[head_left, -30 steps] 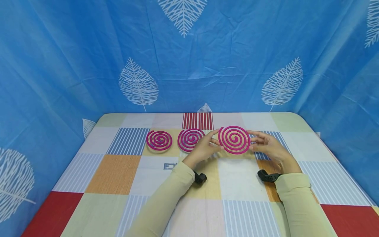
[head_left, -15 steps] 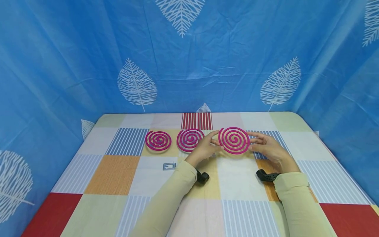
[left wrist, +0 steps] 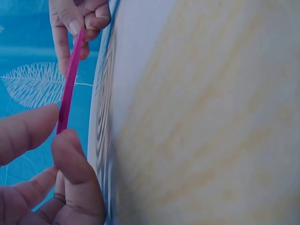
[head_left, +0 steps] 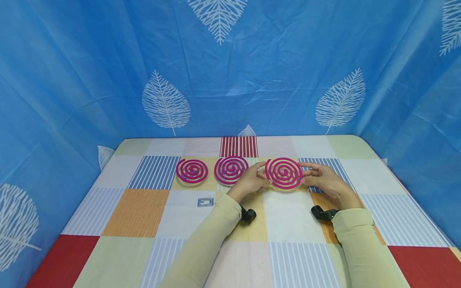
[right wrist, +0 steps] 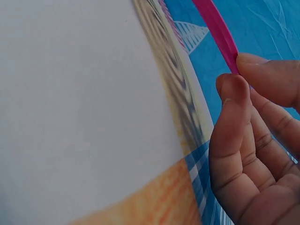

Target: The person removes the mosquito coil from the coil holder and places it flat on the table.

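Between left hand (head_left: pixel 249 181) and right hand (head_left: pixel 328 183) — pink spiral (head_left: pixel 284 172), pinched.

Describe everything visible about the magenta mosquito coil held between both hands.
The magenta mosquito coil is a thin, flat spiral with gaps between its turns, a thicker centre and a free outer end at upper left in the head view. It looks stiff and unbroken. The left hand and right hand pinch it at opposite edges, holding it off the tablecloth.

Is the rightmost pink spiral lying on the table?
No, the left hand and right hand hold the spiral above the table.
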Tool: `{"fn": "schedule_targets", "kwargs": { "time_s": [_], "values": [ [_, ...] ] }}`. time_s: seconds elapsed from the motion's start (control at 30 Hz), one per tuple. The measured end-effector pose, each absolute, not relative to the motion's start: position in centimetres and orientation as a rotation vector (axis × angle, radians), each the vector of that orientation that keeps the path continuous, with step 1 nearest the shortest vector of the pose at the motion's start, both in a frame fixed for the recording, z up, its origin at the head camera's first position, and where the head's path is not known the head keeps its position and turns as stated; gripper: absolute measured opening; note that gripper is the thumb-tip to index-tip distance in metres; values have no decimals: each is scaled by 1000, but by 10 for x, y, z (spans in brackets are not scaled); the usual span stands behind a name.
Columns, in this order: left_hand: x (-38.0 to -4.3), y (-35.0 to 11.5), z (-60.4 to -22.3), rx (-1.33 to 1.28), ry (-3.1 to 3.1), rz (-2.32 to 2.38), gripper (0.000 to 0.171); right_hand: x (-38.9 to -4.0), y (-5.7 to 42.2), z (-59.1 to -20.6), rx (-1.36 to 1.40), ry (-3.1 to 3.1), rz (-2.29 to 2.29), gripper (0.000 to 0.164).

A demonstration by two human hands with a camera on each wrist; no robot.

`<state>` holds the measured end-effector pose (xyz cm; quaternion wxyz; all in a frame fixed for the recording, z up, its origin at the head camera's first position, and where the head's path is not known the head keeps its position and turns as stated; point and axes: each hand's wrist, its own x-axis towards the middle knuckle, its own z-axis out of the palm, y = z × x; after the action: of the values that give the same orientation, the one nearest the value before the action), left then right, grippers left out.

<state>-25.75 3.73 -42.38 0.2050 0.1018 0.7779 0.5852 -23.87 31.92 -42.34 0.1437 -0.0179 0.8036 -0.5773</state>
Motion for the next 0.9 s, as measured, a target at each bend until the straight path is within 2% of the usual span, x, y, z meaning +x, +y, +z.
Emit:
{"fn": "schedule_targets", "kwargs": {
  "time_s": [0.37, 0.9],
  "values": [
    [-257, 41, -427, 283, 2216, 1593, 75, -238, 318, -424, -46, 2296, -1664, 74],
    [-257, 41, -428, 244, 2258, 1528, 64, -240, 318, -428, -18, 2311, -1628, 67]
  ]
}}
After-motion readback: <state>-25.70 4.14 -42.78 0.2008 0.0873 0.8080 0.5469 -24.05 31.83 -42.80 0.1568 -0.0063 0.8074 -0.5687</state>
